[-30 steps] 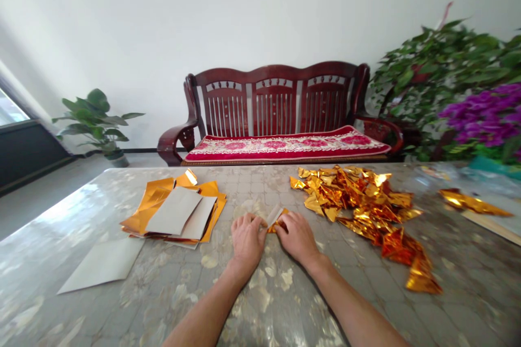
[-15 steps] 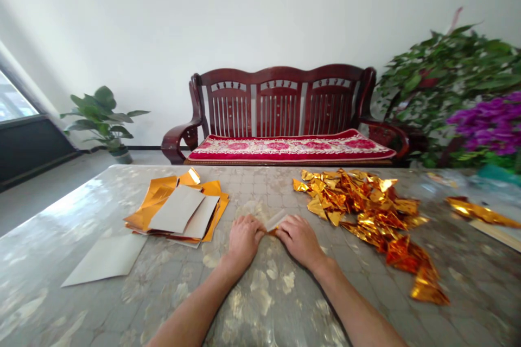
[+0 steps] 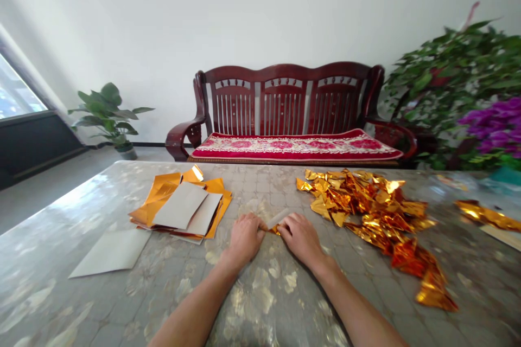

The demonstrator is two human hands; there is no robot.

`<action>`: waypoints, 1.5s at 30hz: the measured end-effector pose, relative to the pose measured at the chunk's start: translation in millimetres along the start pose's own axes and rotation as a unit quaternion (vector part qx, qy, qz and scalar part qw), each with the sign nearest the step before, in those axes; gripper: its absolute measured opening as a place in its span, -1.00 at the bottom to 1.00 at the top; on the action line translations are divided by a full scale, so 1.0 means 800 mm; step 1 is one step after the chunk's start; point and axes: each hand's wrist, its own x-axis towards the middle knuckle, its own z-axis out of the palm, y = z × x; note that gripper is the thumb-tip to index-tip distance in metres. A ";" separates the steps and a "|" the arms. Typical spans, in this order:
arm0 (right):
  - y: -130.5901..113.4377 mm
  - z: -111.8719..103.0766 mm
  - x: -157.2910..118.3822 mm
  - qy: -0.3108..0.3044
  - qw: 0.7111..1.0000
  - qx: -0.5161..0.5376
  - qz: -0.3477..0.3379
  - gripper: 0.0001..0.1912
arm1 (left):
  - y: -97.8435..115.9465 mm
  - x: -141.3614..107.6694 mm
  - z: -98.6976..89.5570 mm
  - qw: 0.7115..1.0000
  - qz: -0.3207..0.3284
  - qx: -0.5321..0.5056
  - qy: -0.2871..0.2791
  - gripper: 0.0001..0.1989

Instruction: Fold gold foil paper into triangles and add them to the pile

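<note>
Near the table's middle, my left hand (image 3: 246,234) and my right hand (image 3: 300,234) pinch the two ends of one sheet of gold foil paper (image 3: 278,220). Its pale back and a strip of gold show between my fingers; the rest is hidden under the hands. The sheet looks partly folded or rolled. Left of my hands lies a stack of gold foil paper (image 3: 222,207), some sheets with the pale side up. A single pale sheet (image 3: 112,252) lies flat in front of it. To the right spreads a heap of folded gold foil pieces (image 3: 366,200).
The table (image 3: 154,303) has a glossy floral cover. At its right lie another gold piece (image 3: 486,216), clear plastic (image 3: 450,184) and a light flat strip (image 3: 502,237). Beyond stand a wooden bench (image 3: 280,97), a potted plant (image 3: 109,114) and purple flowers (image 3: 494,124).
My hands stay pinched on the foil paper, and a little more gold shows between them. The whole view has shifted slightly; the stack and the heap look unchanged.
</note>
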 end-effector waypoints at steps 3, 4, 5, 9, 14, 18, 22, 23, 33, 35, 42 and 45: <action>-0.002 -0.003 0.001 -0.010 1.000 -0.002 0.006 -0.76 | 0.004 0.000 -0.003 1.000 -0.009 0.001 -0.006 -0.82; -0.003 -0.004 0.001 -0.014 1.000 -0.002 0.009 -0.77 | 0.005 0.000 -0.003 1.000 -0.011 0.001 -0.009 -0.82; -0.004 -0.005 0.002 -0.017 1.000 -0.002 0.012 -0.77 | 0.005 0.000 -0.004 1.000 -0.012 0.002 -0.011 -0.82; -0.004 -0.005 0.003 -0.019 1.000 0.002 0.022 -0.79 | 0.006 0.000 -0.004 1.000 -0.012 0.003 -0.009 -0.81; 0.000 0.001 0.004 -0.012 1.000 0.008 0.026 -0.79 | 0.004 0.003 -0.005 0.999 -0.019 0.008 -0.024 -0.79; 0.001 0.003 0.003 -0.004 1.000 0.012 0.026 -0.79 | 0.005 0.005 -0.008 0.999 -0.025 0.017 -0.037 -0.78; 0.001 0.004 0.003 0.000 1.000 0.013 0.026 -0.80 | 0.008 0.006 -0.008 0.999 -0.025 0.027 -0.037 -0.84; 0.000 0.004 0.003 0.002 1.000 0.012 0.026 -0.80 | 0.009 0.006 -0.007 0.998 -0.030 0.030 -0.036 -0.84; -0.001 0.003 0.004 0.005 0.999 0.012 0.033 -0.79 | 0.020 0.001 0.001 0.995 -0.070 0.068 0.004 -0.77; -0.001 0.003 0.004 0.007 0.999 0.015 0.035 -0.80 | 0.021 0.001 0.002 0.994 -0.072 0.079 0.010 -0.77; -0.002 0.004 0.004 0.011 0.999 0.024 0.038 -0.81 | 0.022 0.004 0.005 0.992 -0.082 0.090 0.016 -0.77; -0.001 0.004 0.004 0.013 0.999 0.027 0.040 -0.80 | 0.022 0.006 0.005 0.992 -0.093 0.083 0.019 -0.77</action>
